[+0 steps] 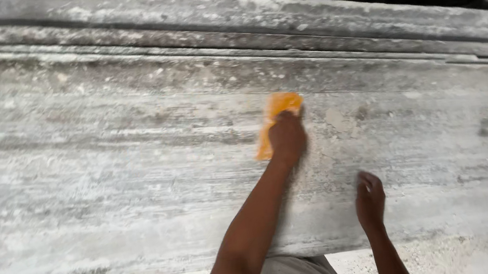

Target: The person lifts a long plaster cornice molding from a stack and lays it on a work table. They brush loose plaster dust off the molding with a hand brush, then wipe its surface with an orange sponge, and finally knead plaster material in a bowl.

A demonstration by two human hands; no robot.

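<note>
Left hand (287, 136) grips an orange cloth (276, 120); right hand (369, 198) rests open on the slab (104, 174).

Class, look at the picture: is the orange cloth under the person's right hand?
No, the orange cloth lies under the left hand; the right hand rests bare on the grey slab.

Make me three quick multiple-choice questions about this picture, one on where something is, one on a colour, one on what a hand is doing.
1. Where is the cloth?
A. on the stone slab
B. on the ground
C. over a shoulder

2. What colour is the cloth?
A. blue
B. orange
C. white

3. What is the right hand doing?
A. gripping the cloth
B. resting bare on the slab
C. raised in the air

Answers:
1 A, the cloth lies on the stone slab under the left hand.
2 B, it shows orange against the grey stone.
3 B, the right hand lies on the slab, holding nothing.
</note>
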